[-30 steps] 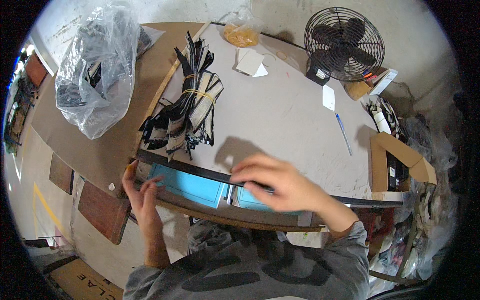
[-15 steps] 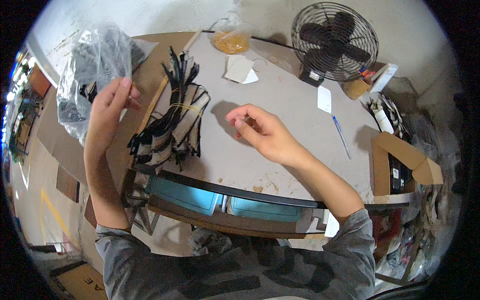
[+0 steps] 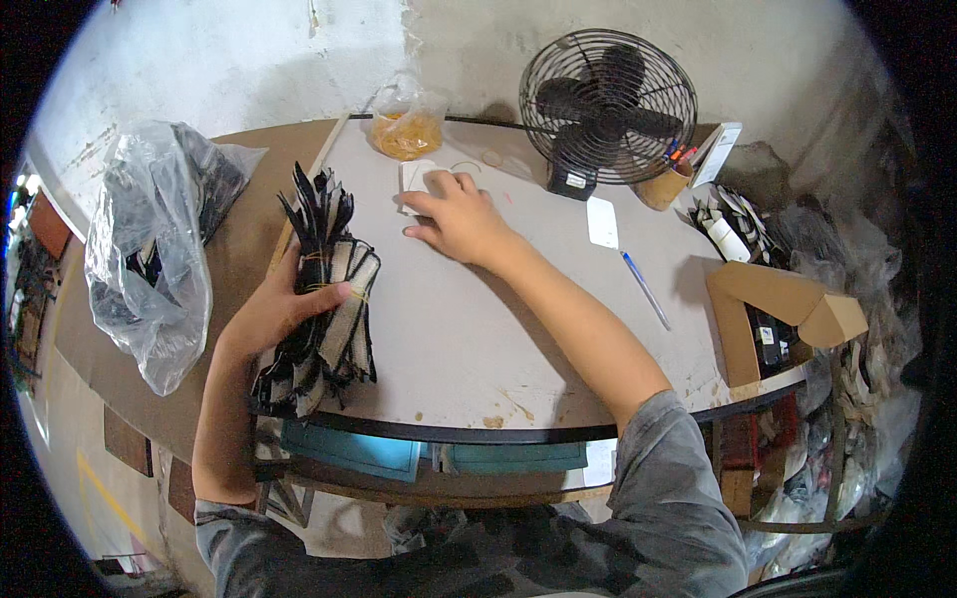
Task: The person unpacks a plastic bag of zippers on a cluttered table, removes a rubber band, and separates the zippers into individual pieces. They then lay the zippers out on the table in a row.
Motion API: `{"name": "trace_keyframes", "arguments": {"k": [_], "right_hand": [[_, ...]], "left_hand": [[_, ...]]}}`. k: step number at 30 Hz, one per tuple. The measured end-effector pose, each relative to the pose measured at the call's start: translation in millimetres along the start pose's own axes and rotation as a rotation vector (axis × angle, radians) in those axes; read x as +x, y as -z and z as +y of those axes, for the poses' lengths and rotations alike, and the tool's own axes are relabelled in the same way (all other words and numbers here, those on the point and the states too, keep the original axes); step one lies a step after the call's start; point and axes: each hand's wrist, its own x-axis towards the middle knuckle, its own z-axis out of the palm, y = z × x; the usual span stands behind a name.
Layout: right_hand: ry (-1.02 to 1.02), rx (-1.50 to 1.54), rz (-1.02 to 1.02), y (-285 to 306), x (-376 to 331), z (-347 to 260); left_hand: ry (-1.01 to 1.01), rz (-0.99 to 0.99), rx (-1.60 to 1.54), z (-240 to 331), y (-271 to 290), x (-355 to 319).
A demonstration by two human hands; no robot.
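Note:
A bundle of black and pale grey fabric strips (image 3: 349, 289), held together with thin yellow rubber bands, lies at the left of the grey tabletop. My left hand (image 3: 271, 311) grips its left side, thumb across the front and the other fingers hidden behind. Farther back, my right hand (image 3: 461, 221) is over a small stack of white cards (image 3: 413, 177), fingers apart and fingertips at the cards; whether they press on them I cannot tell.
A clear plastic bag (image 3: 150, 289) with dark contents sits at the left. Behind the cards stands a bag of yellow bands (image 3: 407, 138). Toward the right are a black fan (image 3: 610, 110), a white card (image 3: 602, 221), a blue pen (image 3: 646, 289) and an open cardboard box (image 3: 733, 329).
My left hand has come from the plastic bag to the fabric bundle and taken hold of it. My right hand has moved away from me to the white cards. The view has shifted.

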Motion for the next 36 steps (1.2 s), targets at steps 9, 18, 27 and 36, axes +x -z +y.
{"name": "trace_keyframes", "arguments": {"k": [9, 18, 27, 36], "right_hand": [[-0.054, -0.103, -0.02, -11, 10, 57], [-0.228, -0.098, -0.084, -8, 33, 32], [-0.194, -0.219, -0.102, 7, 45, 64], [-0.125, -0.082, -0.048, 17, 31, 84]], "left_hand": [[0.013, 0.049, -0.175, -4, 5, -5], [-0.042, 0.027, -0.06, -19, 4, 3], [-0.034, 0.004, -0.103, -15, 6, 3], [-0.018, 0.014, -0.094, -21, 6, 3]]}}
